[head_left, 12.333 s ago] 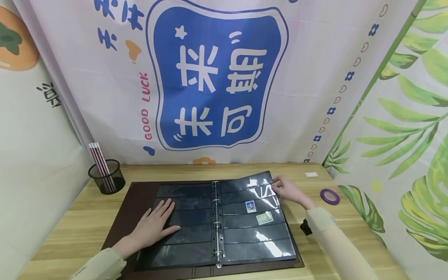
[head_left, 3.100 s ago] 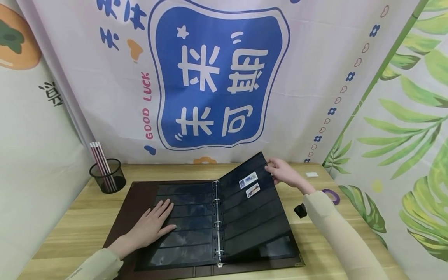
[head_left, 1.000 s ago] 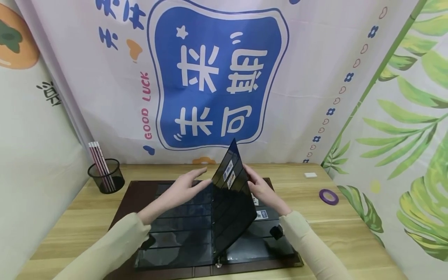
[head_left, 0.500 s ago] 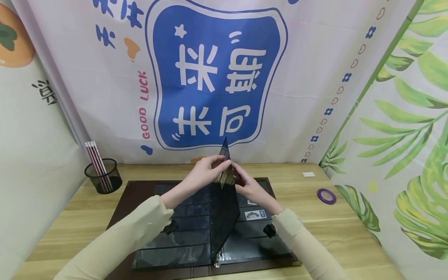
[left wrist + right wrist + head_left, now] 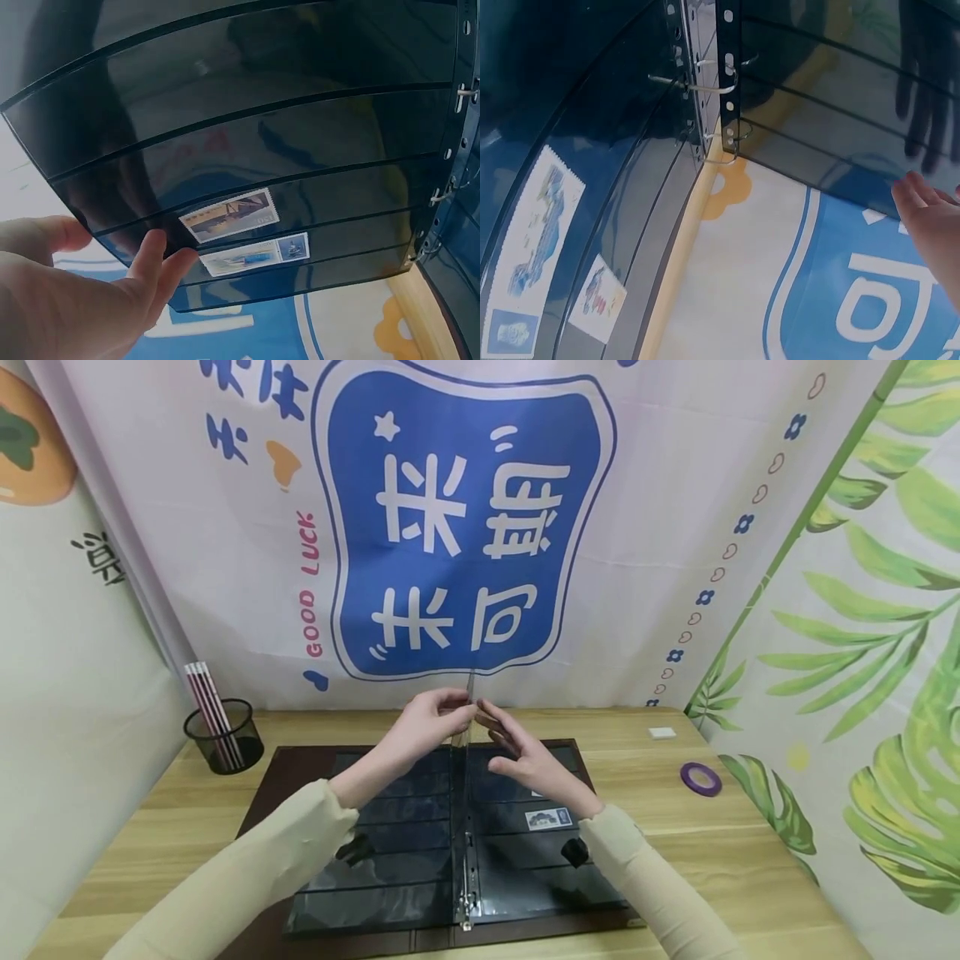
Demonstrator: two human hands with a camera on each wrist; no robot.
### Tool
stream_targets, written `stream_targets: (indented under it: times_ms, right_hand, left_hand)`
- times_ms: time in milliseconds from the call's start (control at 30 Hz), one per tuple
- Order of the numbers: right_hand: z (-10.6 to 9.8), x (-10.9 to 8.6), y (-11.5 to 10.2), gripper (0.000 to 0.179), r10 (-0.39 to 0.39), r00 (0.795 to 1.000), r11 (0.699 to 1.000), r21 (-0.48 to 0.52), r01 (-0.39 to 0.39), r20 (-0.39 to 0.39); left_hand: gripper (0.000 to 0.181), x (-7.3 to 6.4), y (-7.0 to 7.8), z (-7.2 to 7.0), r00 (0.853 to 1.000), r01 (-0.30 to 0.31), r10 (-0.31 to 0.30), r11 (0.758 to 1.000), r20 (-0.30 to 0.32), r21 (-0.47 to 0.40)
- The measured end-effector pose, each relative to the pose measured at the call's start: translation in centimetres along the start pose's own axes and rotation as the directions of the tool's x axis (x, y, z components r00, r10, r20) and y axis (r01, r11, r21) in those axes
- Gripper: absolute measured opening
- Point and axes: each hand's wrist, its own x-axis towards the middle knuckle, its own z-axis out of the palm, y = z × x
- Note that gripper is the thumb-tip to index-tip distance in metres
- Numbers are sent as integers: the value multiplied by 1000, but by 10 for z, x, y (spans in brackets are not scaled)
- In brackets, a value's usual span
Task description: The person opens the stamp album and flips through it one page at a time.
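Note:
A brown stamp album (image 5: 264, 806) lies spread on the desk, one black pocket page (image 5: 300, 127) standing nearly upright from its ring spine (image 5: 467, 902). My left hand (image 5: 420, 731) pinches that page's outer edge, thumb on one face and fingers on the other. Two stamps, a brownish one (image 5: 232, 215) and a blue-white one (image 5: 255, 256), sit in its pockets beside my fingertips. On the page's other side, my right hand (image 5: 536, 768) is held with fingers extended, fingertips close to the sheet. Below it, the right-hand page carries a long stamp (image 5: 536, 247) and a smaller stamp (image 5: 598, 300).
At the back left stands a black mesh cup (image 5: 223, 747) with several striped pencils (image 5: 213, 710). A purple tape roll (image 5: 701, 779) and a small white block (image 5: 662, 733) lie on the right of the desk. A printed curtain (image 5: 600, 635) hangs behind.
The page has swung up from the right to nearly vertical. My left hand has left the left page and taken the edge; my right hand, which lifted the page, has loosened its fingers.

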Motion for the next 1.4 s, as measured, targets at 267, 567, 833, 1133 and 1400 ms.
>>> stream_targets:
  times_ms: [267,567,833,1133,1400]
  right_hand:
    - [-16,-13,16,93,54,997,996,-67,-57,-51]
    - [-40,-38,47,81,183,978,961,-193,-199,-99]
    - [-63,-53,68,80,269,948,911,-274,-307,-168]
    - [-79,-62,86,87,355,917,856,-331,-397,-181]
    - [-83,-65,97,90,381,907,817,-394,-421,-180]
  left_hand:
    - [52,-21,-20,-37,1000,22,-23,998,-20,-54]
    - [54,-55,-60,-79,986,161,-162,987,-32,-31]
    - [55,-78,-108,-99,964,264,-265,962,-9,-67]
    - [57,-85,-153,-105,944,329,-327,943,-53,51]
    - [68,-88,-172,-94,951,310,-306,935,-50,173]
